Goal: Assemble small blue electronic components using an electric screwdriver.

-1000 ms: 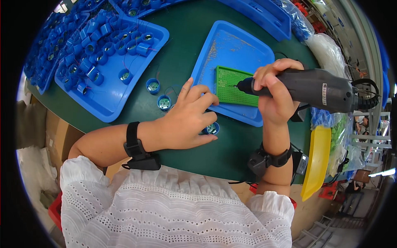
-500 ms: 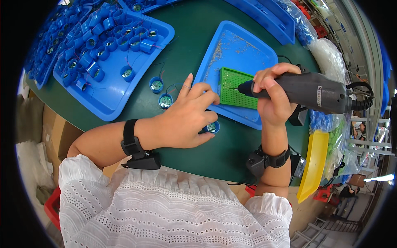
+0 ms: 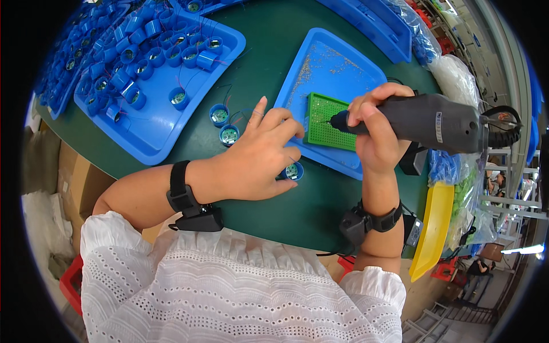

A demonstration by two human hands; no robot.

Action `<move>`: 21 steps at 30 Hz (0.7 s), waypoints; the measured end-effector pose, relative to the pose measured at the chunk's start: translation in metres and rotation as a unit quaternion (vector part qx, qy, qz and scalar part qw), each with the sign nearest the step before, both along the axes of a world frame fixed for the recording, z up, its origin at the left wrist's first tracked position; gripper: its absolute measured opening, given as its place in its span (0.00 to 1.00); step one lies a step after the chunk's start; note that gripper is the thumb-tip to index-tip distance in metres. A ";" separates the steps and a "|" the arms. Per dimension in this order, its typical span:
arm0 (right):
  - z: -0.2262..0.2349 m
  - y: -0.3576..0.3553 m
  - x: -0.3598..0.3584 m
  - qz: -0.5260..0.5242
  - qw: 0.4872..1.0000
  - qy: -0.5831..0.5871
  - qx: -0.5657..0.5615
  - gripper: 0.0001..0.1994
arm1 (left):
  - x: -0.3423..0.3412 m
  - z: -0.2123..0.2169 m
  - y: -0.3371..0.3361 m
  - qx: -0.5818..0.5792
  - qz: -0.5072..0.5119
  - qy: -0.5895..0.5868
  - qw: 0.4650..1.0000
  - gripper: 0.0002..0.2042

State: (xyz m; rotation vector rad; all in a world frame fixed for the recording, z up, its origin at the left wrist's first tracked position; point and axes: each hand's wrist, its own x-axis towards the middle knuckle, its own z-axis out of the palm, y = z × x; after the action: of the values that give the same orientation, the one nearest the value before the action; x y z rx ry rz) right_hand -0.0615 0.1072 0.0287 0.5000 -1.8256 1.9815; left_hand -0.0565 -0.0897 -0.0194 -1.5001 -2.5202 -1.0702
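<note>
My right hand [image 3: 377, 128] grips a dark grey electric screwdriver [image 3: 429, 123], fingers wrapped near its nose. Its thin bit points left over a green perforated tray [image 3: 331, 137], which lies in a blue tray [image 3: 337, 51] with many tiny screws scattered in it. On the dark green table, my left hand [image 3: 257, 151] has its thumb and index finger around a small blue cup [image 3: 294, 171] holding a green circuit board; its other fingers are spread. Left of that hand stand two similar blue cups [image 3: 229, 135] with boards and thin wires.
A large blue tray [image 3: 154, 137] at the left is heaped with blue cups and wires. Another blue tray [image 3: 372, 28] sits at the far right. A yellow tray [image 3: 433, 234] is at the table's right edge, near plastic bags [image 3: 457, 74]. A coiled cord [image 3: 506, 131] leaves the screwdriver.
The view has shifted slightly. The screwdriver's rear end has risen a little in the picture, with the bit still over the green tray. My left hand stays at the same cup.
</note>
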 end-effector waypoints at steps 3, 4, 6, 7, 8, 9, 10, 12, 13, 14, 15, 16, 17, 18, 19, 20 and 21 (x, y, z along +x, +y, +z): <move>0.002 -0.002 0.000 -0.013 1.000 -0.005 0.010 0.13 | 0.001 -0.001 0.000 0.000 0.002 -0.012 1.000 0.13; 0.001 0.000 0.001 -0.006 1.000 0.007 0.000 0.13 | 0.001 -0.001 0.000 0.004 0.002 -0.014 1.000 0.13; 0.003 0.004 0.004 0.002 1.000 0.020 -0.009 0.13 | 0.001 -0.002 0.000 0.009 0.002 -0.017 1.000 0.13; 0.006 0.005 0.005 0.007 0.999 0.039 -0.004 0.12 | 0.001 -0.003 0.000 0.008 0.005 -0.020 1.000 0.13; 0.009 0.006 0.007 0.012 0.998 0.059 0.001 0.12 | 0.001 -0.003 0.000 0.007 0.007 -0.023 1.000 0.13; 0.013 0.007 0.011 0.027 0.998 0.056 -0.006 0.12 | 0.001 -0.004 -0.001 0.007 0.008 -0.025 1.000 0.13; 0.016 0.007 0.015 0.026 0.998 0.053 -0.006 0.12 | 0.001 -0.005 -0.001 0.004 0.010 -0.021 1.000 0.13; 0.025 0.007 0.023 0.053 0.996 0.068 -0.007 0.13 | 0.000 -0.006 0.000 0.001 0.010 -0.022 1.000 0.13; 0.030 0.006 0.029 0.076 0.996 0.054 -0.017 0.13 | 0.000 -0.006 0.000 0.010 0.010 -0.019 1.000 0.13; 0.035 0.001 0.037 0.083 0.996 0.037 -0.025 0.13 | 0.000 -0.005 0.000 0.019 0.011 -0.016 1.000 0.13; 0.038 -0.003 0.044 0.086 0.996 0.019 -0.032 0.13 | 0.001 -0.006 -0.001 0.019 0.011 -0.020 1.000 0.13; 0.038 -0.005 0.048 0.089 0.995 0.001 -0.040 0.13 | 0.000 -0.006 0.000 0.017 0.011 -0.016 1.000 0.13; 0.034 -0.005 0.050 0.111 0.993 -0.003 -0.041 0.12 | 0.000 -0.007 0.000 0.015 0.012 -0.012 1.000 0.13; 0.030 -0.005 0.052 0.111 0.993 -0.005 -0.042 0.12 | 0.000 -0.008 0.000 0.014 0.013 -0.014 1.000 0.13; 0.027 -0.007 0.054 0.116 0.992 -0.019 -0.042 0.12 | 0.000 -0.007 0.000 0.016 0.012 -0.015 1.000 0.13; 0.025 -0.010 0.057 0.121 0.991 -0.032 -0.041 0.12 | 0.000 -0.007 0.000 0.017 0.012 -0.016 1.000 0.13; 0.024 -0.014 0.059 0.109 0.992 -0.048 -0.041 0.12 | 0.000 -0.006 0.000 0.017 0.011 -0.016 1.000 0.13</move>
State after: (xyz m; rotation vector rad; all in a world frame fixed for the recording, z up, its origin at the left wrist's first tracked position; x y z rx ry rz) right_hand -0.0025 0.0932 0.0526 0.6120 -1.8021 2.2520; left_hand -0.0565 -0.0893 -0.0256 -1.4543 -2.5202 -1.1380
